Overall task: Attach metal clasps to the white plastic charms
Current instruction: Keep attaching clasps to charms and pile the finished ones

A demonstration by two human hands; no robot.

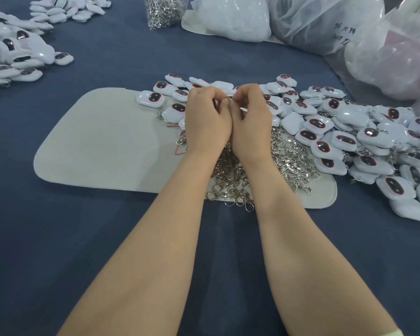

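- Most of the tabletop [131, 238] near the person is bare blue cloth. In my judgement the forearms should rest on it, so that the fingertips work steadily.
- One pale mat [102, 141] lies under the work. Keep the joining over it, so a dropped part is easy to see.
- White plastic charms [344, 139] lie heaped just right of the hands and behind them. Draw from the near edge of the heap so it does not slide.
- Metal clasps [291, 156] lie tangled on the mat below the wrists. Lift one clear of the tangle before joining, as the hooks probably snag each other.
- Left hand [207, 120] and right hand [251, 122] are raised over the mat, knuckles up and fingers curled. Their fingertips [225, 101] meet at one spot.
- One clasp [231, 98] shows only as a silver glint pinched there by both hands. The step appears to be threading its ring onto a charm's loop. Turn the ring rather than pull it, and check that it closes fully.
- Hidden: the charm being fitted is covered by the fingers, and I cannot tell which hand supports it.
- Hidden: the ring's gap and the charm's loop are too small to make out.
- Unclear: whether the charms far left [15, 54] already carry clasps.
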